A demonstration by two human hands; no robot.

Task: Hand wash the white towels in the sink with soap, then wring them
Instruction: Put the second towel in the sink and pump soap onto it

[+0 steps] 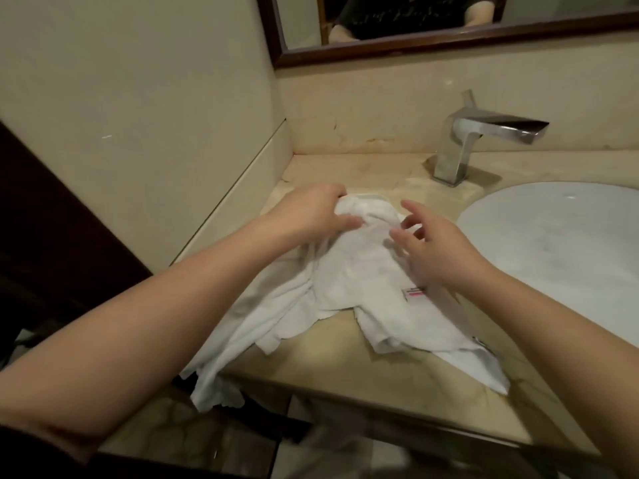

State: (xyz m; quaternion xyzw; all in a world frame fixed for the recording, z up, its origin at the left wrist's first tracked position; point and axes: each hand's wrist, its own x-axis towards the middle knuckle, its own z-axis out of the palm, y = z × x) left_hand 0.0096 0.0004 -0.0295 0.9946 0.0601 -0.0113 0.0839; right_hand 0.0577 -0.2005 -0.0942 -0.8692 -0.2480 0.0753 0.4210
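Head view: the left hand (pixel 313 212) has its grip closed on the top of the crumpled white cloth towels (pixel 349 288), heaped on the beige marble worktop (pixel 345 361) left of the one white oval sink (pixel 560 250). The right hand (pixel 439 250) hovers just beside the heap, fingers spread wide, holding nothing. Towel count unclear.

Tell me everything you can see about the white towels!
The white towels are a rumpled pile of soft, terry-looking cloth on the beige stone counter, left of the sink, not in it. One corner hangs over the counter's front edge. A small tag with pink stripes shows near the right wrist. The left hand grips the top of the pile, bunching it. The right hand hovers over it with fingers spread; whether it touches is unclear. Wet or dry cannot be told.
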